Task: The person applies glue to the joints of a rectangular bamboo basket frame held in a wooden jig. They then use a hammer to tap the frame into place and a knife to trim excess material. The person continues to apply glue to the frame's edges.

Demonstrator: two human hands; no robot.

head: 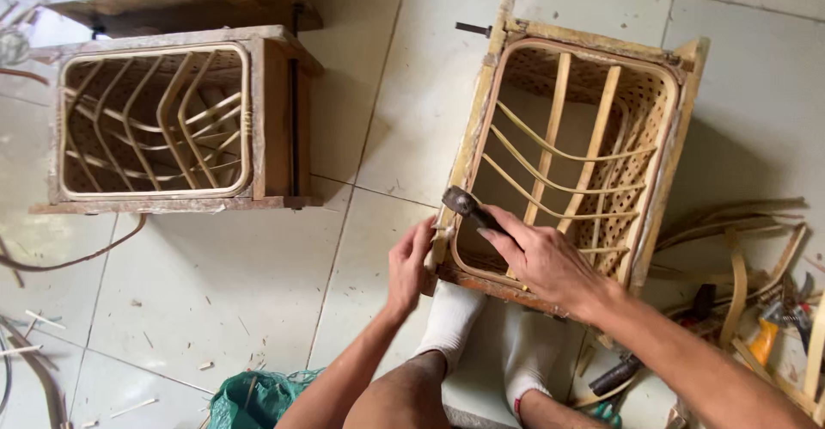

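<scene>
Bright, even daylight falls on the pale floor tiles (215, 283), with soft shadows right of each wooden frame, sharp focus, and slight wide-angle bending at the edges.

one head-worn camera looks almost straight down at the tiled floor (258, 248), close above the person's own knees and socked feet at the near edge, with more floor spreading left, right and far.
</scene>
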